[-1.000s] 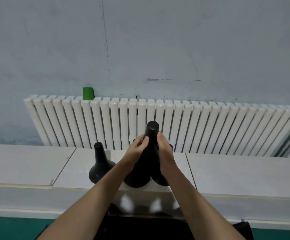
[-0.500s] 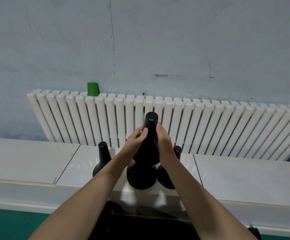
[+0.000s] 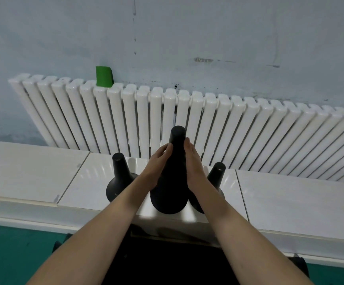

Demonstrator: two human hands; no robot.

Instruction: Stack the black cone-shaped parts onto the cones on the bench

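Note:
Three black cone-shaped stands sit in a row on the white tiled bench. The middle black cone is the tallest, and its narrow top rises above my hands. My left hand grips its neck from the left. From the right, my right hand does the same, fingers wrapped toward the far side. The wide bell base sits low near the bench's front edge. The left cone and the right cone stand untouched, each partly hidden by a forearm.
A white ribbed radiator runs along the wall right behind the cones. A green block rests on top of it at the left. Below the bench edge lie a teal floor and a dark object.
The cone held in both hands has come down over the middle cone; the gap between the two bell bases seen half a second ago has closed. The view also shifted slightly.

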